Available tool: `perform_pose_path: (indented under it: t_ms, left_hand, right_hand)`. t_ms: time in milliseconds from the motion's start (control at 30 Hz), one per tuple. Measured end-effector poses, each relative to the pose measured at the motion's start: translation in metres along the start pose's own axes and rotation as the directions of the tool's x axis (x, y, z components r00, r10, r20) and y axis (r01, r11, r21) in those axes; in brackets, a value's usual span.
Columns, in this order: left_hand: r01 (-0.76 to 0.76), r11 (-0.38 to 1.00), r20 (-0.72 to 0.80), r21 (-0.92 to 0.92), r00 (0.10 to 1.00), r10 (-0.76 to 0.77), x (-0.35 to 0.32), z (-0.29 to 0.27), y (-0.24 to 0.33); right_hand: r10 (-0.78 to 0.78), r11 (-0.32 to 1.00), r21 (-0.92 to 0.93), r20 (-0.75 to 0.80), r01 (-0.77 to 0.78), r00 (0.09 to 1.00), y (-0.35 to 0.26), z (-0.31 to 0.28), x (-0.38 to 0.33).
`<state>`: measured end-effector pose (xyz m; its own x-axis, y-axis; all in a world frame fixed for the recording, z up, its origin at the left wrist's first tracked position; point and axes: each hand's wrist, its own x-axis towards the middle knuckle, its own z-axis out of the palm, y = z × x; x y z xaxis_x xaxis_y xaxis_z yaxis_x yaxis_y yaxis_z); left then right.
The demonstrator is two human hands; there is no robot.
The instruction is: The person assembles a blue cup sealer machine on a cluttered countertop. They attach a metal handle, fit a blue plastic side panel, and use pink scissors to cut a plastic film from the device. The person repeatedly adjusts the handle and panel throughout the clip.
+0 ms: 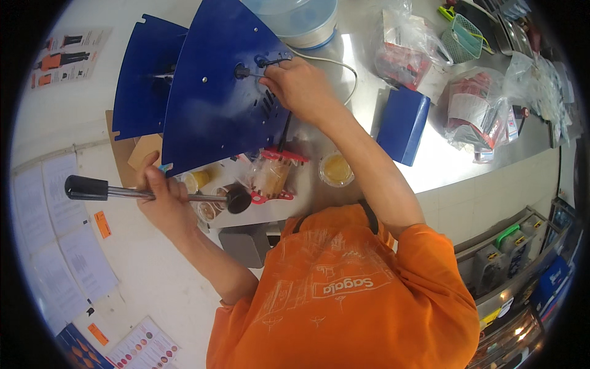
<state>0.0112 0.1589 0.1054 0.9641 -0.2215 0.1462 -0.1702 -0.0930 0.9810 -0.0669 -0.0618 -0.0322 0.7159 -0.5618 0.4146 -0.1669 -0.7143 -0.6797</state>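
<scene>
My left hand (163, 200) is closed around a metal lever (132, 193) with a black cylindrical grip at its left end and a black knob (238, 199) at the other. It is held near the lower corner of a fan-shaped blue metal panel (215, 104). My right hand (304, 86) is closed in a pinch at the panel's right edge. At its fingertips is a thin dark rod (253, 73), beside black fittings in the panel's holes; its exact kind is unclear. A second blue panel (142, 80) stands behind on the left.
On the steel table (326, 138) are a blue metal cover (402, 126), bagged goods (473, 107), a green basket (462, 40), a large clear tub (301, 21) and a yellow-filled cup (336, 170). A red-ended bagged item (273, 175) lies below the panel. A white cable (351, 71) curves behind.
</scene>
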Motion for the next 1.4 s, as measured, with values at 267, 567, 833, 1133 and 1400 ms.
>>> perform_pose_path:
  t_ms: [267, 567, 833, 1133, 1400]
  left_hand:
    - [0.092, 0.996, 0.002, -0.001, 0.996, -0.092, -0.003, 0.020, -0.006]
    - [0.131, 0.991, 0.018, -0.039, 0.991, -0.130, -0.001, 0.015, -0.008]
    - [0.139, 0.989, 0.024, -0.057, 0.990, -0.138, 0.000, 0.014, -0.013]
    - [0.092, 0.995, 0.030, -0.043, 0.995, -0.090, -0.001, 0.019, -0.011]
    - [0.152, 0.986, 0.023, -0.068, 0.988, -0.151, -0.004, 0.019, -0.007]
  right_hand:
    - [-0.245, 0.918, -0.314, 0.029, 0.241, 0.969, 0.007, -0.004, 0.003]
    - [-0.556, 0.795, -0.236, 0.086, 0.559, 0.827, 0.038, -0.003, 0.023]
    - [-0.592, 0.755, -0.203, 0.199, 0.623, 0.781, 0.046, -0.010, 0.043]
    - [-0.133, 0.949, 0.308, 0.184, 0.072, 0.974, 0.014, 0.005, 0.023]
    - [0.258, 0.391, 0.665, 0.585, -0.637, 0.769, 0.000, 0.003, 0.027]
